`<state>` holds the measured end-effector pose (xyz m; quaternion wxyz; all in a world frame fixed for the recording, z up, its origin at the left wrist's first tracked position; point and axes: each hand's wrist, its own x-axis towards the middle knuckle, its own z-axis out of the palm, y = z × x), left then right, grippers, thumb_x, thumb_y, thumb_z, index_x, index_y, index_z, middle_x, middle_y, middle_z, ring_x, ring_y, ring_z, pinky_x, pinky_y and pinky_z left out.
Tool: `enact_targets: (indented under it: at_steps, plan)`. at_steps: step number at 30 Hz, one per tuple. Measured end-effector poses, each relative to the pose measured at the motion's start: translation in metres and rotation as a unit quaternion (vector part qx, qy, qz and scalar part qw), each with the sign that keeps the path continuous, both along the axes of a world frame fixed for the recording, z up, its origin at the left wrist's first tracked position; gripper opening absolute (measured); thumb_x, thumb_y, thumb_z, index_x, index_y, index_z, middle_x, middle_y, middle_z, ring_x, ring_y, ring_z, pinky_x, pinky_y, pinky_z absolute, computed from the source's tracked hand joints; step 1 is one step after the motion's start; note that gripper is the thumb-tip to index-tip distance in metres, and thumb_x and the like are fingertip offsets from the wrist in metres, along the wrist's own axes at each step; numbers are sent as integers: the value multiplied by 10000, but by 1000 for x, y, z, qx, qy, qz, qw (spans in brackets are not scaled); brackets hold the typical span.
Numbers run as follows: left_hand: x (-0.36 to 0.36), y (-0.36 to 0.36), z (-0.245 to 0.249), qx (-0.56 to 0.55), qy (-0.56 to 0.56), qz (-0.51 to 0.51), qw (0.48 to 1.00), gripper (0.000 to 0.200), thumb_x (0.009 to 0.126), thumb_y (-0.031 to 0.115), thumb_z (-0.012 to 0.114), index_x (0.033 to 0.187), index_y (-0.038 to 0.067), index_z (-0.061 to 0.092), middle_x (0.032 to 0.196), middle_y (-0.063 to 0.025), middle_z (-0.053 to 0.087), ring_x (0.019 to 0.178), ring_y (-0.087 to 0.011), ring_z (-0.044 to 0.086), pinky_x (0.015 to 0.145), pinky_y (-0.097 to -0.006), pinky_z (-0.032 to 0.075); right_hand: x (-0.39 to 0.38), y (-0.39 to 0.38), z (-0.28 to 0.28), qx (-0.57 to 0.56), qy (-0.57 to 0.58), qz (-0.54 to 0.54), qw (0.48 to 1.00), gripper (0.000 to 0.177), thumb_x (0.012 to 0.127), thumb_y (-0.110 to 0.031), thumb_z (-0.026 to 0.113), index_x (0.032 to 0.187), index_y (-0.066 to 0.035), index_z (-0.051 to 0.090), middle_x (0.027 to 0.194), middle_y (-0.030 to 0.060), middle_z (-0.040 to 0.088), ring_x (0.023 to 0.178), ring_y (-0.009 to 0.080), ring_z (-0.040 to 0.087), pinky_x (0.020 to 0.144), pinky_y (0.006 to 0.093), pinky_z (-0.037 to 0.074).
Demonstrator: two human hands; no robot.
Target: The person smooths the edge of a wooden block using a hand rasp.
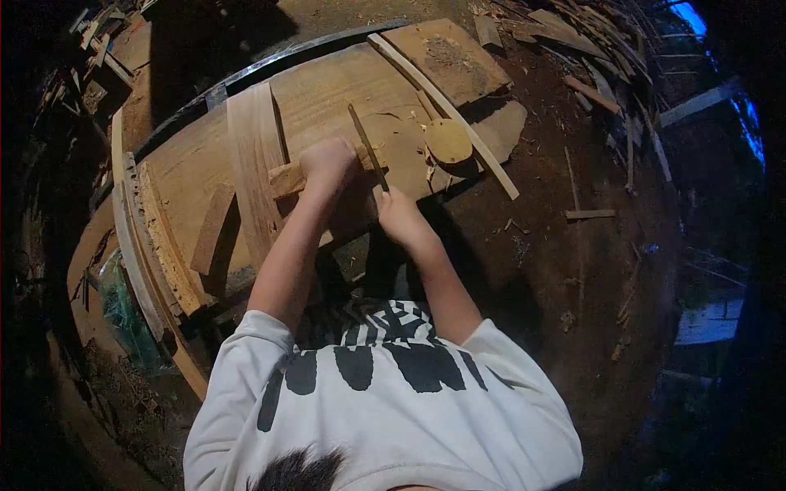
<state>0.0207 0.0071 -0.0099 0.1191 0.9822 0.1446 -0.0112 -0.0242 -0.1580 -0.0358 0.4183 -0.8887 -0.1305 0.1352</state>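
My left hand [329, 164] is closed over a short wooden block [285, 181], pressing it against the workbench [315, 90]. The block's other end [373, 158] shows past my knuckles. In my right hand [401, 218], fingers wrapped round its near end, is a long narrow dark blade [364, 135]. It crosses the block just right of my left hand and points away from me; its handle is hidden in my grip. To the right of the blade lies a wooden mallet [449, 141] with a round pale head. A wide pale board [252, 155] lies under the block's left end.
A long wooden strip [446, 110] slants across the bench's right side, beside a square wooden slab [446, 61]. Left of the wide board rest a loose block [213, 229] and several long strips [135, 221]. Scrap wood [585, 49] is heaped on the ground at the upper right.
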Motion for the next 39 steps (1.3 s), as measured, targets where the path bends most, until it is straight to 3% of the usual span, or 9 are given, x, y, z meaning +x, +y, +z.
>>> enact_targets:
  at_steps: [9, 19, 22, 26, 29, 32, 34, 36, 39]
  plan:
    - [6, 4, -7, -16, 23, 13, 1000, 400, 866, 298, 372, 843, 46, 681, 856, -177, 662, 793, -352, 648, 665, -471, 500, -76, -49, 26, -64, 92, -38, 993, 241, 919, -193, 412, 961, 25, 506, 893, 325, 561, 905, 479, 528, 734, 513, 443]
    - [2, 2, -6, 2, 18, -12, 1000, 449, 880, 303, 340, 801, 26, 685, 824, -201, 656, 777, -367, 644, 666, -480, 496, 5, 6, 2, -76, 40, -9, 996, 276, 919, -210, 396, 933, 34, 524, 915, 311, 568, 932, 482, 514, 772, 505, 430]
    - [4, -1, -8, -3, 10, 16, 1000, 452, 887, 295, 337, 810, 14, 683, 816, -202, 656, 768, -372, 644, 661, -481, 497, -17, -6, 1, -68, 13, -25, 997, 221, 912, -205, 419, 917, 2, 495, 835, 303, 575, 833, 488, 546, 708, 529, 446]
    - [4, -2, -1, -1, 14, 37, 999, 361, 846, 278, 407, 793, 77, 701, 805, -151, 672, 749, -328, 662, 620, -444, 513, -69, -43, 20, -78, 101, -43, 991, 241, 917, -208, 412, 1000, 3, 496, 859, 322, 567, 869, 493, 529, 727, 541, 441]
    - [5, -1, -9, 5, 25, 27, 999, 346, 840, 283, 423, 803, 83, 703, 815, -145, 674, 761, -323, 664, 621, -440, 514, -82, -59, 14, -77, 86, -65, 991, 265, 920, -211, 408, 1028, 11, 504, 882, 328, 563, 893, 496, 521, 740, 543, 439]
    - [4, -1, -12, 10, 16, 17, 1000, 339, 840, 279, 429, 799, 82, 702, 811, -146, 673, 754, -324, 664, 619, -440, 515, -65, -47, 25, -68, 98, -36, 992, 280, 920, -216, 414, 1013, 27, 518, 885, 330, 564, 897, 491, 528, 751, 535, 443]
    - [6, 0, -17, 9, 6, 17, 1000, 338, 841, 276, 430, 793, 80, 701, 806, -149, 672, 746, -326, 663, 617, -442, 515, -42, -31, 3, -52, 20, -32, 998, 283, 917, -215, 417, 980, 39, 524, 874, 331, 565, 894, 482, 534, 753, 531, 442]
    - [7, 5, -36, 52, -35, -36, 997, 353, 845, 281, 420, 771, 72, 695, 789, -160, 668, 733, -330, 661, 618, -450, 514, -16, -11, 12, -55, 50, -14, 997, 264, 925, -207, 388, 981, 19, 513, 904, 316, 565, 922, 489, 501, 754, 525, 416]
    - [1, -1, -16, 3, -37, 1, 999, 406, 862, 293, 384, 770, 28, 677, 789, -180, 663, 732, -357, 650, 622, -453, 509, 6, 0, -1, -55, 26, 9, 998, 290, 918, -215, 405, 982, 45, 518, 886, 329, 568, 914, 466, 541, 760, 522, 443]
